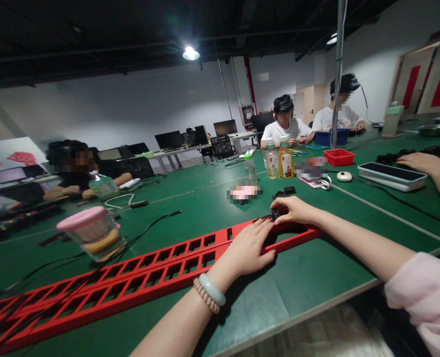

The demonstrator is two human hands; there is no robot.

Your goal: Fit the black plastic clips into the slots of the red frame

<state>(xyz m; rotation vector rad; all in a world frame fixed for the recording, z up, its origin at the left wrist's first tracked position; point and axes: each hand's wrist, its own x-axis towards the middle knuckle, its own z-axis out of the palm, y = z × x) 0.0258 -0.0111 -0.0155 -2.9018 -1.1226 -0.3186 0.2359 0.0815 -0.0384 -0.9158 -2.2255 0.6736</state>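
Observation:
A long red frame (pixel 153 288) with two rows of rectangular openings lies along the green table. My left hand (pixel 250 243) rests flat on its right part, fingers stretched out, a pale bangle and a beaded bracelet at the wrist. At the frame's right end, my right hand (pixel 293 210) pinches a small black block-like part (pixel 275 213) between thumb and fingers, close to the left fingertips. Its exact kind cannot be made out. More small black pieces (pixel 289 190) lie just behind the right hand. The left hand covers some of the frame's openings.
A pink-lidded container (pixel 88 233) and black cables stand beyond the frame on the left. Two drink bottles (pixel 286 161), a red tray (pixel 339 157) and a white-edged box (pixel 392 177) are farther back. Another person's hand (pixel 420 161) reaches in at right; other people sit across the table.

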